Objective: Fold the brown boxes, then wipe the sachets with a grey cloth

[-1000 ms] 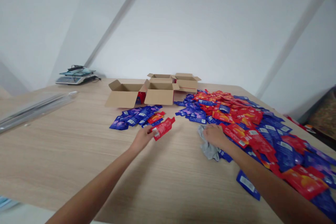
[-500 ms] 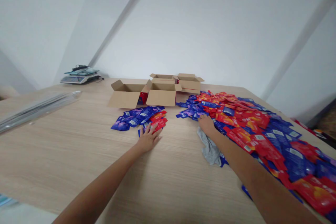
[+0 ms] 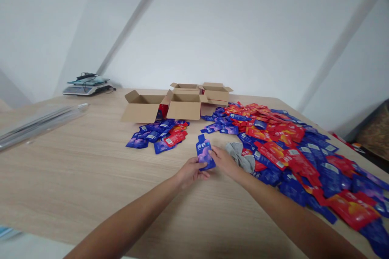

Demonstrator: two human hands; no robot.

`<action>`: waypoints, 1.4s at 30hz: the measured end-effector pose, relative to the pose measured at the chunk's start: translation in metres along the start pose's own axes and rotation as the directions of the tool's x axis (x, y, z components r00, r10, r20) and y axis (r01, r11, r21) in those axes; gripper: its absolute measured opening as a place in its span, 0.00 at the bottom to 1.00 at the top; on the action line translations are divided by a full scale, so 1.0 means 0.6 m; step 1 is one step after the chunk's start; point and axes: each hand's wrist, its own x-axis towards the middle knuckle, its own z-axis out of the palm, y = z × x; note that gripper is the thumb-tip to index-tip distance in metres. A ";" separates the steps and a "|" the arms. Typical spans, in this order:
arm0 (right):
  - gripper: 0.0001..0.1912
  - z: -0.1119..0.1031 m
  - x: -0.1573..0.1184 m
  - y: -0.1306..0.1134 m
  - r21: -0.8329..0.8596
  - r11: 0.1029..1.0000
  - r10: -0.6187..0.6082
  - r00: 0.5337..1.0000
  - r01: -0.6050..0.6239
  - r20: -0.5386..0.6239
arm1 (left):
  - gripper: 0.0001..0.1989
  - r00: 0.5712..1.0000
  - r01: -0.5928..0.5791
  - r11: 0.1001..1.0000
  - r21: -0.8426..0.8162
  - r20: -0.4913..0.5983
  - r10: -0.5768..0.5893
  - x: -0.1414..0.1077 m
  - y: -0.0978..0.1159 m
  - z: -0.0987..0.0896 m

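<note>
Head view: blue pouch (image 3: 203,153) just below the frame's centre, pinched between the fingers of left hand (image 3: 189,172) and right hand (image 3: 223,160). Probably light, soft, rather slippery; best held by the flat sides, below the narrow neck. Glossy film, bottle-shaped outline; crumpled grey cloth (image 3: 234,149) right of centre, on wood-grained surface (image 3: 121,186).

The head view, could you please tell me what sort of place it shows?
Probably a packing workroom: open cardboard boxes and a heap of red and blue pouches share a table with what looks like a scale.
</note>
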 end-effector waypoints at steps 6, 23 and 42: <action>0.25 -0.048 -0.063 0.086 -0.736 0.668 0.190 0.981 -0.107 0.030 | 0.10 0.965 0.261 0.962 0.078 -0.047 -0.258 -0.036 -0.026 -0.061; 0.33 0.005 -0.035 0.071 -0.375 0.926 0.021 0.981 0.054 0.192 | 0.07 0.977 0.195 0.749 0.633 -0.193 -0.091 -0.062 0.013 -0.045; 0.23 -0.056 -0.048 0.105 -0.611 0.791 0.109 0.988 -0.018 0.112 | 0.08 0.930 -0.036 0.259 0.965 -0.062 0.362 -0.083 0.038 -0.099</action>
